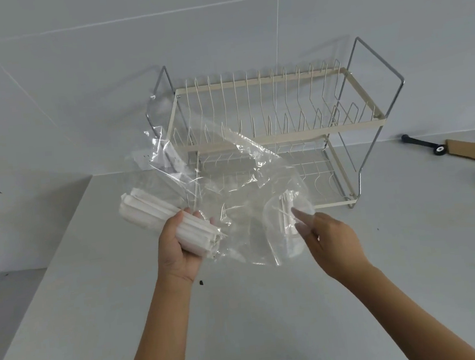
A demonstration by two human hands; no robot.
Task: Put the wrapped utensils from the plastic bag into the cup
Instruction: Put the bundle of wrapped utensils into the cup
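The left hand has its grip closed around a thick bundle of white paper-wrapped utensils, still sheathed at one end in the clear plastic bag. The right hand reaches into the bag's loose end, its fingers extended and loosely spread beside a few more wrapped pieces; through the film I cannot tell whether they have pinched anything yet. The bag billows between the two hands, above the pale worktop. Behind it stands an empty two-tier dish rack. The cup seems to be the clear one blurred behind the film under the right hand. The step in hand looks like emptying the bag. Next, the right hand likely needs to close on the strays and draw them clear.
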